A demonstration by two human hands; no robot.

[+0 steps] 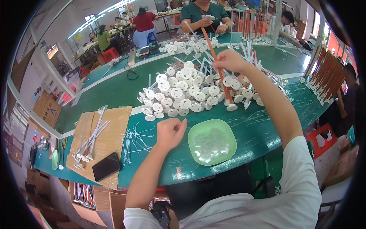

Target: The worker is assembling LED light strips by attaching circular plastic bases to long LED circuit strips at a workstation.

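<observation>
My right hand (230,61) is raised over the pile and pinches a long orange strip (225,86). The strip leans, with a white round base (231,107) at its lower end by the pile's front edge. My left hand (170,132) rests near the table's front with curled fingers and the thumb up. Whether anything is inside it is hidden. Between my arms sits a light green bowl (207,123) holding small clear pieces. Behind it rises a heap of white discs (176,92) on pale sticks.
Left of my left hand lie thin white ties (134,144), a cardboard sheet (114,133) with several disc-ended sticks (92,140), and a black phone (106,166). Orange strips on bases (327,74) stand in rows at right. A person in green (194,14) works across the table.
</observation>
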